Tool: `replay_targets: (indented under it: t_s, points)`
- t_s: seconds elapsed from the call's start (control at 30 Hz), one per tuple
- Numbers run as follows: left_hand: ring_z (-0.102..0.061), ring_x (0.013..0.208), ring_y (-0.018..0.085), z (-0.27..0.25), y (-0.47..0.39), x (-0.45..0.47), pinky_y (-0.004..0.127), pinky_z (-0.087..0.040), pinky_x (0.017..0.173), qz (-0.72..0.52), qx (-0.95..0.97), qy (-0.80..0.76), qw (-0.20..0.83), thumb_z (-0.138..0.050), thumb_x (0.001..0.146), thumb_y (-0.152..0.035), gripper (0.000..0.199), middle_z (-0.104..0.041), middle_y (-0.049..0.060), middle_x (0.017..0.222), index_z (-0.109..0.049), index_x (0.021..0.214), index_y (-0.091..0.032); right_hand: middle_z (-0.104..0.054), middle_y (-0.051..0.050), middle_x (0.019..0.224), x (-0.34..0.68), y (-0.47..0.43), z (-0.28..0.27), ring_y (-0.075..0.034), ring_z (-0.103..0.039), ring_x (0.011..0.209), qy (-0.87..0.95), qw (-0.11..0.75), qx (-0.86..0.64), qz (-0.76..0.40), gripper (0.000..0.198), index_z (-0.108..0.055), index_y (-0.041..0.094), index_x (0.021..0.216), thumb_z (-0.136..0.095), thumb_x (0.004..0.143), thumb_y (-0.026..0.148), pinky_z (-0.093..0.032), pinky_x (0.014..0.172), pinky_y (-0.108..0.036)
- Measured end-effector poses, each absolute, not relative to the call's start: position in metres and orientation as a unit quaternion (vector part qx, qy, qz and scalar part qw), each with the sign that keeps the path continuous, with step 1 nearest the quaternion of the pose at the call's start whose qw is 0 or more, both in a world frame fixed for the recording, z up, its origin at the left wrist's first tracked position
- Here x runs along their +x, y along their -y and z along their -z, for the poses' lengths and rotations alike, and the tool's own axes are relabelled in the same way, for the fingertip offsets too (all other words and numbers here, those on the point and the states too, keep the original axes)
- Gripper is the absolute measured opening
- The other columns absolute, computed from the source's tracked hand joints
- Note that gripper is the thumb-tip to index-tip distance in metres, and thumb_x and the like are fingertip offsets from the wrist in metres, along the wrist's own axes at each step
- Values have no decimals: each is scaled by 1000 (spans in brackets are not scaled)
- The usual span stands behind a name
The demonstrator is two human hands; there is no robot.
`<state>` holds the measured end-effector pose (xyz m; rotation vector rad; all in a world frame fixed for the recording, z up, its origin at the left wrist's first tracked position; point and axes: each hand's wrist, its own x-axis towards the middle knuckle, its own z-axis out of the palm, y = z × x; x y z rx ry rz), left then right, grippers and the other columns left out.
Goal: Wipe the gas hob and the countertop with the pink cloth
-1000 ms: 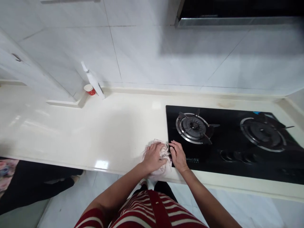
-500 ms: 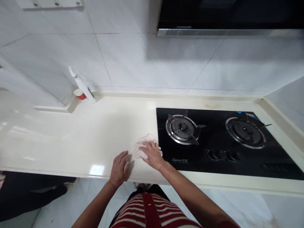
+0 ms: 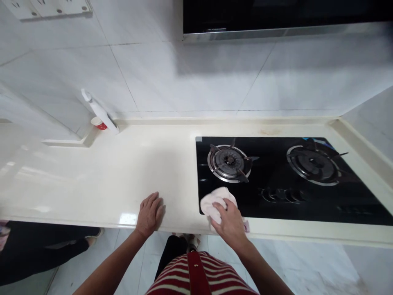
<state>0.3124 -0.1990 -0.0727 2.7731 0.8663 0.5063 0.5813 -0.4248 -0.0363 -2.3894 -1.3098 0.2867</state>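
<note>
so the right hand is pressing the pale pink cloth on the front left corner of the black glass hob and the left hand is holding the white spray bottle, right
Not quite. In the head view the left hand rests flat on the cream countertop; the white spray bottle stands far off by the wall. The right hand does press the pale pink cloth on the black glass hob.

Bare forearms, red-and-white striped top, plain red band down its front
</note>
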Motion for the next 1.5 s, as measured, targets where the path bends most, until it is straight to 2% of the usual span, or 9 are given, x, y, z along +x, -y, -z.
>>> replay_targets:
  t_s: [0.2,0.33,0.47,0.6,0.87,1.07,1.2,1.37,1.5]
  points:
    - [-50,131,27,77,196,314,45,-40,105,-167,935,-300,92,-49,97,-35,31,-58,12,140,-60,122,-21,-60,-4,114,596,507,1,-21,-63,94,345,356,-786,-370,36,-56,30,120,-53,90,49,-55,78,-35]
    - [-50,131,27,74,197,315,46,-39,106,-163,934,-302,97,-47,98,-35,31,-58,11,140,-59,123,-21,-53,-8,127,632,482,1,-26,-56,115,330,392,-832,-214,47,-54,28,124,-54,87,57,-49,96,-42]
    - [-50,131,27,73,197,315,45,-40,105,-157,934,-307,97,-47,98,-35,30,-58,11,140,-60,122,-22,-34,-14,150,639,419,29,-40,-34,135,366,229,-894,-120,58,-54,29,136,-57,85,55,-34,105,-62]
    - [-50,131,26,75,197,314,45,-39,106,-160,934,-304,98,-46,98,-34,31,-57,11,141,-60,123,-21,-30,-16,153,584,371,41,-41,-37,128,456,138,-874,-93,58,-55,29,138,-62,84,49,-34,100,-60]
    - [-51,131,26,79,192,311,44,-39,106,-169,936,-291,101,-44,97,-32,33,-58,11,140,-60,125,-21,-50,-13,132,529,414,52,-32,-45,124,635,206,-727,-164,48,-64,24,117,-75,71,31,-37,104,-49]
    - [-52,130,27,77,191,313,45,-40,106,-168,935,-294,105,-44,96,-32,35,-58,11,140,-60,124,-22,-55,-10,118,598,520,56,-29,-55,116,432,315,-834,-134,36,-60,25,110,-66,75,33,-48,98,-45]
    - [-52,130,27,79,190,313,45,-41,104,-168,937,-291,91,-43,96,-32,34,-58,12,140,-59,123,-21,-54,-10,123,657,546,38,-28,-55,115,302,385,-871,-38,54,-48,24,132,-59,84,46,-46,100,-45]
    - [-53,128,27,80,189,314,45,-41,103,-169,938,-291,89,-43,96,-32,33,-59,12,138,-60,122,-20,-45,-16,144,702,497,36,-37,-41,132,307,251,-917,-38,64,-47,21,140,-55,83,49,-34,108,-57]
    - [-53,127,28,78,188,314,46,-43,102,-167,934,-302,94,-43,95,-33,35,-60,12,138,-61,122,-21,-38,-20,148,663,443,43,-42,-37,131,327,156,-931,-38,64,-51,18,139,-60,80,41,-31,106,-61]
